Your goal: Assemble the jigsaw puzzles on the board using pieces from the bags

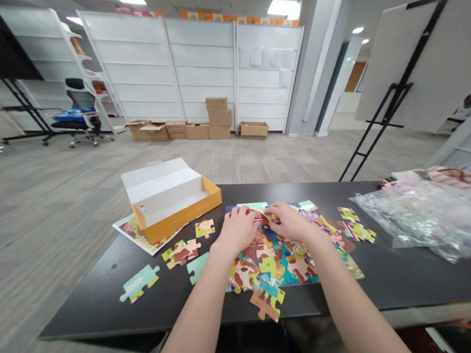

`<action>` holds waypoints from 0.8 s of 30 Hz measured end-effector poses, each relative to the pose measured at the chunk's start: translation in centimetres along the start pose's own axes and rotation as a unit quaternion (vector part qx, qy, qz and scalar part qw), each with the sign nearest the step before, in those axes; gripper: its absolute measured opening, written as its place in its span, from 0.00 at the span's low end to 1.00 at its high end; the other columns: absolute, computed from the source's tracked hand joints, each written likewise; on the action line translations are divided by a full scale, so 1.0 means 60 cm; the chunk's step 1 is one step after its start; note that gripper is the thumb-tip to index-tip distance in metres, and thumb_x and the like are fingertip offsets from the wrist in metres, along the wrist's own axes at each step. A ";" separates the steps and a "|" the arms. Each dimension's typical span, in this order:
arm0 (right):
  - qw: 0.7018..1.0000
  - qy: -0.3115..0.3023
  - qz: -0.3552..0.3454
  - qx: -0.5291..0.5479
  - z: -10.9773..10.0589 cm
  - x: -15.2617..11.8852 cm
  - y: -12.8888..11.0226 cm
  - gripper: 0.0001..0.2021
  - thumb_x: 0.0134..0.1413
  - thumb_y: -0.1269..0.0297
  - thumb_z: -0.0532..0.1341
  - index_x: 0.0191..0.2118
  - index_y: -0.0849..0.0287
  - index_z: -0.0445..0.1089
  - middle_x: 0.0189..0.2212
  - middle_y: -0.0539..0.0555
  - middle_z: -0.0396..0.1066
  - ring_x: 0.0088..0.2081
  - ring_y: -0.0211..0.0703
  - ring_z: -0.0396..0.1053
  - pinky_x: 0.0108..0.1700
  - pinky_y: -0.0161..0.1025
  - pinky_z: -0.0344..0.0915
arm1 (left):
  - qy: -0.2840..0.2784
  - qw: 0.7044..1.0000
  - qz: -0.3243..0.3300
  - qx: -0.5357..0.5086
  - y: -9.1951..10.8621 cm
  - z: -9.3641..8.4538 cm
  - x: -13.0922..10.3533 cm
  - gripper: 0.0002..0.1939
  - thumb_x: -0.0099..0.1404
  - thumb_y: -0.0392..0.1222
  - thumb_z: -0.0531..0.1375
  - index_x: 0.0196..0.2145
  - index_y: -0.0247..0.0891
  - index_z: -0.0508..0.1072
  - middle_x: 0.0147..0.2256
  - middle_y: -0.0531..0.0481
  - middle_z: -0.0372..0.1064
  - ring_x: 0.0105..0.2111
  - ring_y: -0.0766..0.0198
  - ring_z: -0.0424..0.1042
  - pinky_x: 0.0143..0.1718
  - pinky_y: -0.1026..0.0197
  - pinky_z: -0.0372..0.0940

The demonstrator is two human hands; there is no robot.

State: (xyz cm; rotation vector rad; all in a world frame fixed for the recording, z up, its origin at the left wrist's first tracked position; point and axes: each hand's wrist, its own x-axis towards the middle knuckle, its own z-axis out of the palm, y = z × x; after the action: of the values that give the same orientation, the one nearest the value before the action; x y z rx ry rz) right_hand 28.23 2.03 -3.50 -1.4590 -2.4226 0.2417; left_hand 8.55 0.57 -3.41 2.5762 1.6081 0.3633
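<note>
Head view: black table [102,315] spread with jigsaw pieces; step in hand, judged so, is fitting or aligning one piece by fingertip.
Next move, judged: calls for matching the tabs, then light, even pressure without disturbing the pieces nearby.
Printed sheet, far left: white-edged, partly under the box; any wording too small to read [129,228].
Pale-green piece: loose, near the table's left side [141,283].
Yellow box: lid up, white inside; no brand legible on the visible side [181,216].
Brown-and-white pieces: in front of the box [181,253].
Carton: on the floor behind; faint marking, unreadable [177,130].
Left hand: bent, fingertips at a red-and-white piece [258,215]; cannot tell whether it grips [239,228].
Puzzle pile: central, between and below both hands, some pieces overlapping [267,266].
Wall papers: on white panelling behind, contents illegible [255,57].
Right hand: fingers curled at the same piece; firm pinch or mere touch, cannot tell [287,221].
Yellow-green pieces: grouped right of the pile [363,234].
Clear plastic bag: crumpled, far right; no label readable [429,218].
</note>
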 end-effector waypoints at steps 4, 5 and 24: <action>1.000 0.020 -0.011 0.000 0.000 -0.001 -0.003 0.18 0.56 0.72 0.61 0.53 0.59 0.74 0.53 0.61 0.71 0.54 0.51 0.69 0.59 0.46 0.61 | -0.004 0.998 -0.018 -0.062 -0.021 -0.016 0.001 0.21 0.75 0.44 0.45 0.59 0.43 0.67 0.58 0.43 0.67 0.58 0.53 0.66 0.57 0.49 0.63; 1.000 0.020 -0.013 0.000 0.001 -0.001 -0.004 0.17 0.58 0.71 0.61 0.53 0.59 0.74 0.53 0.61 0.71 0.54 0.51 0.69 0.60 0.47 0.60 | 0.000 0.997 -0.031 -0.069 -0.029 -0.023 0.000 0.21 0.75 0.44 0.46 0.59 0.41 0.68 0.58 0.42 0.68 0.57 0.53 0.67 0.57 0.50 0.63; 1.000 -0.015 0.008 0.012 -0.014 -0.008 -0.012 0.12 0.58 0.64 0.65 0.48 0.57 0.78 0.46 0.59 0.73 0.44 0.48 0.73 0.49 0.41 0.65 | -0.112 0.991 -0.054 -0.043 -0.085 -0.062 -0.036 0.46 0.46 0.61 0.71 0.60 0.42 0.69 0.56 0.40 0.70 0.54 0.44 0.71 0.55 0.51 0.65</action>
State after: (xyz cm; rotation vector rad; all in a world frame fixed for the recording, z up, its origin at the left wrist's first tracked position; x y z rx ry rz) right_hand 28.11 1.25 -2.55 -1.4740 -2.4245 0.2978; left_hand 2.27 0.74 -1.17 2.3572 1.6058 0.1256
